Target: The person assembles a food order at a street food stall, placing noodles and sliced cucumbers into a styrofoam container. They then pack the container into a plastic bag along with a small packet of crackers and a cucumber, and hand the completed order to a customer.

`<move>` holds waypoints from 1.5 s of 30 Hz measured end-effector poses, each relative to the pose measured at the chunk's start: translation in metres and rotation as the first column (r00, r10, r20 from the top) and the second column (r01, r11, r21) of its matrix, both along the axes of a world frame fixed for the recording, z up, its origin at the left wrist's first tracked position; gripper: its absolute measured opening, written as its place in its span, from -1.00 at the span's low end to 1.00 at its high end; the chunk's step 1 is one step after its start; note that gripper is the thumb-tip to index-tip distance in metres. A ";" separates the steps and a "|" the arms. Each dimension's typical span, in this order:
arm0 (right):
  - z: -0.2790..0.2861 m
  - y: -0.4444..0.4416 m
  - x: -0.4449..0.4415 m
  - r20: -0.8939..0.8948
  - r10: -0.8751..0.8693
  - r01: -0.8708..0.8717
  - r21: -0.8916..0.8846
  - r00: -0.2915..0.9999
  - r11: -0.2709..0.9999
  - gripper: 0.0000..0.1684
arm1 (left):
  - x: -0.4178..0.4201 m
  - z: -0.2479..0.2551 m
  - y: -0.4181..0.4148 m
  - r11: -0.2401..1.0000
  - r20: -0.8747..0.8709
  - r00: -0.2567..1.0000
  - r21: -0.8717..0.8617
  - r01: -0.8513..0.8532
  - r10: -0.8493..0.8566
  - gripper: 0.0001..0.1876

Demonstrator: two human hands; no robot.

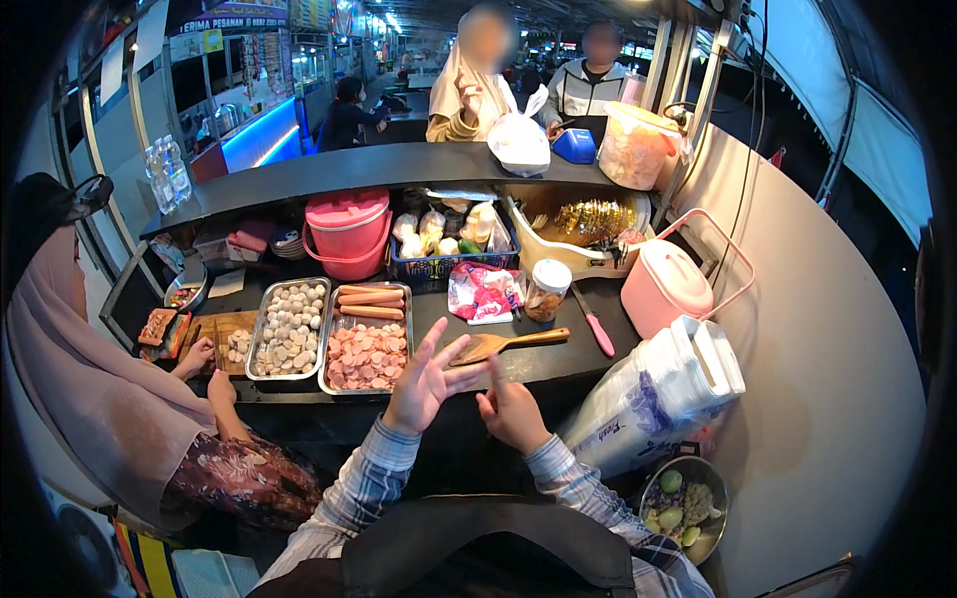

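Observation:
My left hand (425,385) is raised in front of the counter, palm up, with its fingers spread and nothing in it. Close by on the right, my right hand (514,413) has its index finger extended and the other fingers curled. That index fingertip meets or overlaps a fingertip of my left hand; contact is unclear. Behind both hands lies a wooden spatula (516,341), partly covered by my left fingers. A steel tray (321,380) holds whole sausages (371,297) and sliced sausage (362,355). Left of it, another steel tray (253,359) contains meatballs (294,310), some cut.
A co-worker's hands (217,385) are at a wooden cutting board (213,321) on the left. A pink-handled knife (594,321), lidded jar (548,291) and pink container (665,288) stand right. Wrapped foam boxes (650,404) lean nearby. Two people face the upper shelf (336,172).

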State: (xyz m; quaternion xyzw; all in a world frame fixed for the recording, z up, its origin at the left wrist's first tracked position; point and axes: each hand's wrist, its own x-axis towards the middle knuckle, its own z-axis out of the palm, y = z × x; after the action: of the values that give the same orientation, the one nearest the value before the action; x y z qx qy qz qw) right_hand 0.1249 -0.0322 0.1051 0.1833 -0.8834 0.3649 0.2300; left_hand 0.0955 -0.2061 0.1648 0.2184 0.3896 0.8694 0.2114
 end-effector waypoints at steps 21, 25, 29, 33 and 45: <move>-0.018 0.029 0.003 0.272 0.091 -0.128 0.122 0.958 0.984 -0.04 | -0.004 -0.029 0.031 0.984 0.119 0.992 -0.170 0.051 -0.031 -0.23; -0.020 0.030 0.003 0.248 0.094 -0.127 0.119 0.964 0.985 -0.03 | -0.004 -0.026 0.032 0.975 0.103 0.994 -0.220 0.043 -0.021 -0.26; -0.020 0.030 0.003 0.219 0.099 -0.129 0.127 0.971 0.983 -0.03 | -0.005 -0.028 0.030 0.971 0.100 0.995 -0.237 0.039 -0.015 -0.28; -0.021 0.029 0.000 0.197 0.083 -0.123 0.200 0.977 0.972 -0.01 | -0.006 -0.028 0.026 0.970 0.126 0.992 -0.240 0.038 -0.008 -0.31; -0.060 0.071 -0.027 0.049 -0.178 0.169 0.139 0.983 0.976 -0.74 | -0.021 -0.049 0.002 0.887 -0.028 0.984 -0.430 -0.169 0.174 -0.58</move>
State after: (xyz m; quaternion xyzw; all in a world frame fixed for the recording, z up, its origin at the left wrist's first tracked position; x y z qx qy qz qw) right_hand 0.0975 0.0384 0.0454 0.1094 -0.9252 0.2884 0.2209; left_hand 0.0749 -0.2037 0.1159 0.1262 0.5886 0.7782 0.1789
